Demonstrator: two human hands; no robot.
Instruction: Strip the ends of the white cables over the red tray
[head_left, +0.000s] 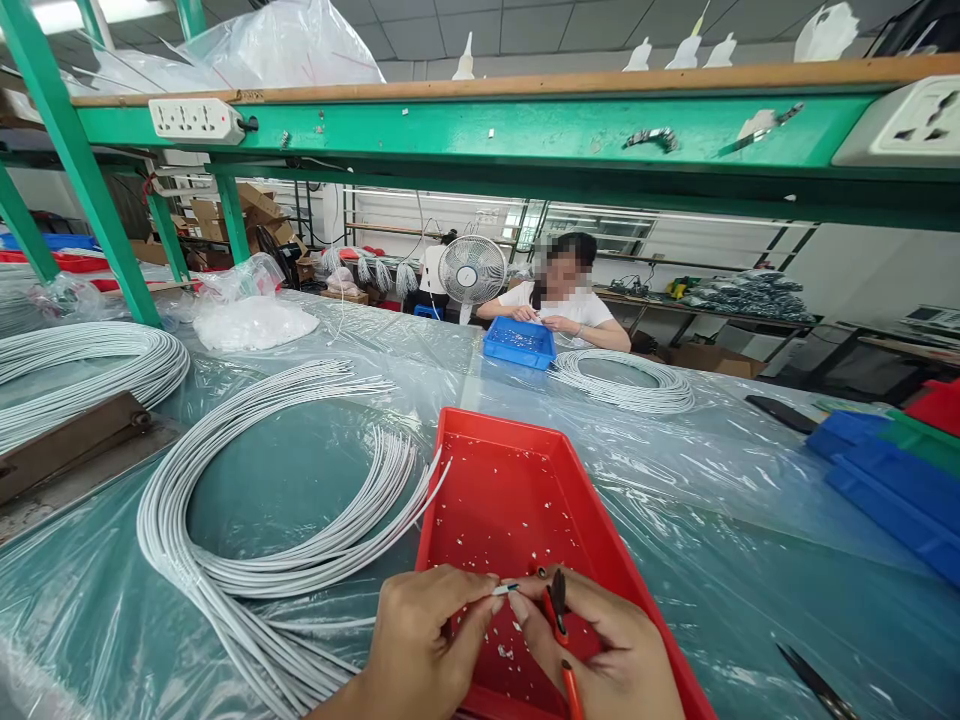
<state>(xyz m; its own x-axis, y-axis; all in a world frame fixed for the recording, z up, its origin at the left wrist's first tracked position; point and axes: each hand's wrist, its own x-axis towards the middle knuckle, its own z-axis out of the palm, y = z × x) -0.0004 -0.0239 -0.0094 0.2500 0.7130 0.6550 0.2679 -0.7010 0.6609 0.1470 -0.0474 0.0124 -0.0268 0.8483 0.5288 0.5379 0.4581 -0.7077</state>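
My left hand (pixel 420 640) is closed in a pinch on the end of a thin white cable (pixel 504 589), held over the red tray (pixel 457 470). My right hand (pixel 611 650) touches the same cable tip with thumb and finger, and its other fingers are wrapped round small cutters with red handles (pixel 559 620). Tiny white offcuts (pixel 499 545) lie scattered on the tray's floor. A big loop of white cables (pixel 225 540) lies on the plastic sheet to the left of the tray.
A second coil of white cables (pixel 82 370) lies far left beside a brown metal plate (pixel 67 440). Across the table a person sits behind a blue tray (pixel 519 343) and another coil (pixel 626 385). Blue bins (pixel 892 480) stand right. Dark scissors (pixel 814 680) lie bottom right.
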